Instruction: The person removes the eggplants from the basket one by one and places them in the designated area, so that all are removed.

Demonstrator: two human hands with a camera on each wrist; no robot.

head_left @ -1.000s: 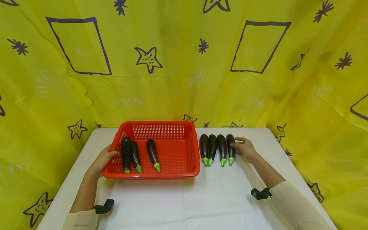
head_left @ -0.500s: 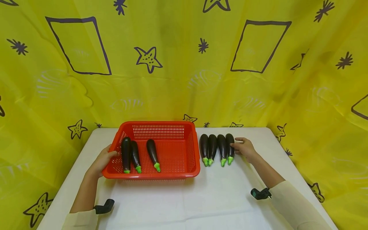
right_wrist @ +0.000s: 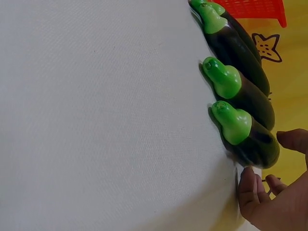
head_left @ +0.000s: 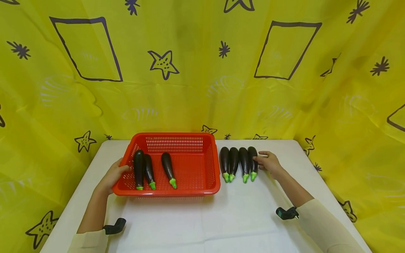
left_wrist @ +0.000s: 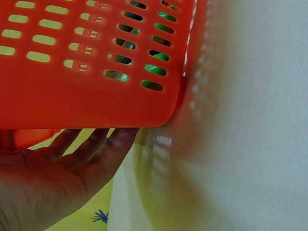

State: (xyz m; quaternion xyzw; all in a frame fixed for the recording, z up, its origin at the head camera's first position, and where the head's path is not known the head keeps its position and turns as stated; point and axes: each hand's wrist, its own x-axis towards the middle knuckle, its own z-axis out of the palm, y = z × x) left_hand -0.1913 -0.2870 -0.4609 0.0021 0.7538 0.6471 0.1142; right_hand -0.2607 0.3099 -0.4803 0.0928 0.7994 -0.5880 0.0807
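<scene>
A: Start with the hands, then: the right hand [head_left: 269, 163] is up against the end eggplant [head_left: 252, 160], fingers loosely spread, a fingertip touching its outer side, no grip closed round it

B: And the left hand [head_left: 112, 175]?

A: Over on the far side, grasping the left rim of the red basket [head_left: 164, 193], thumb hooked over the edge

B: Here's what counts, in my judgement: how does that end eggplant lie?

A: On the tabletop [head_left: 237, 218], just to the left of the right hand! Long axis running away from the person, green stem toward the body, rounded end toward the yellow curtain [head_left: 190, 105], so the fingers meet it crosswise, on its far half

B: Which makes the right hand clearly the nearer one, with the whole basket between it and the left

A: Next along, three more eggplants [head_left: 233, 163] line up side by side between that end one and the basket, stems all facing the person

B: And inside the basket?

A: Two eggplants [head_left: 138, 170] close together by the left wall, and a lone eggplant [head_left: 168, 170] slanting nearer the middle

B: Plus a black device [head_left: 115, 226] on each wrist, and stars drawn across that curtain
</scene>
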